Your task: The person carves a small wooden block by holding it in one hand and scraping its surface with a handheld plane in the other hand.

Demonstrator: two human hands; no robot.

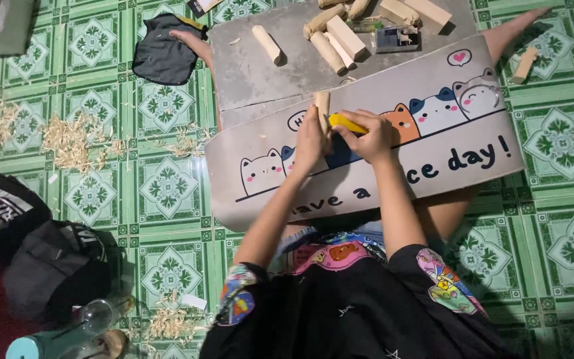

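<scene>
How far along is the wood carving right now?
Some shaving looks done: wood shavings lie on the tiled floor. In hand: the left hand holds a wood stick upright on the grey mat, while the right hand works it with a yellow knife. Left: several wood blocks wait on the board beyond.

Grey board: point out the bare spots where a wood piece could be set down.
The grey board is bare left of the lone wooden dowel. Its upper right is crowded with wooden blocks. The cat-print mat is free at its right end, past the right hand and left hand.
</scene>
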